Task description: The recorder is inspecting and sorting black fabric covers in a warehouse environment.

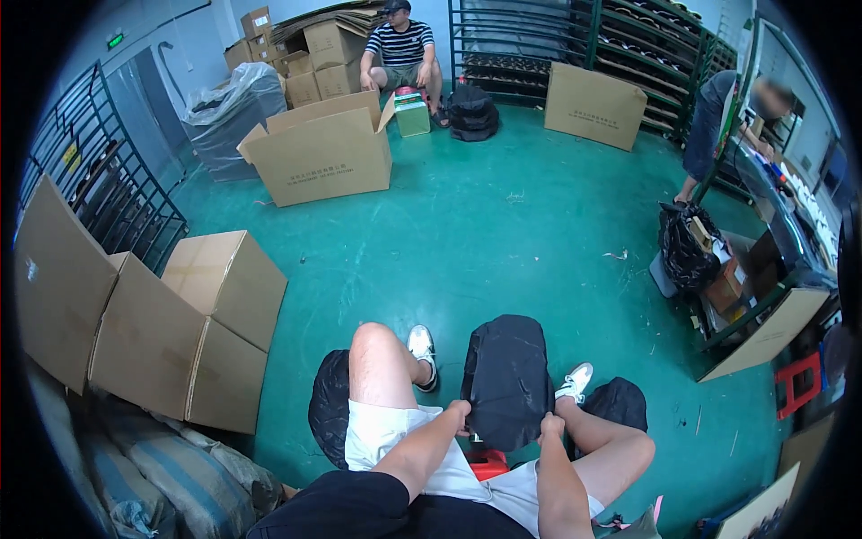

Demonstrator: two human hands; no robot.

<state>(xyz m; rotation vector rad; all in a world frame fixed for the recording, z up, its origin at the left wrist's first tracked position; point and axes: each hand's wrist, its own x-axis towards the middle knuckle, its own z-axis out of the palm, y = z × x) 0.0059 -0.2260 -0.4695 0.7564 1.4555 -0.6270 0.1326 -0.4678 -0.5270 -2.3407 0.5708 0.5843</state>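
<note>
Black bag hides both hands' fingertips.

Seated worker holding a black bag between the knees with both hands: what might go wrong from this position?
The left hand and right hand pinch only the near edge of the black bag, so it may slip to the green floor. More black bags lie close around the white sneakers and might snag a foot.
</note>
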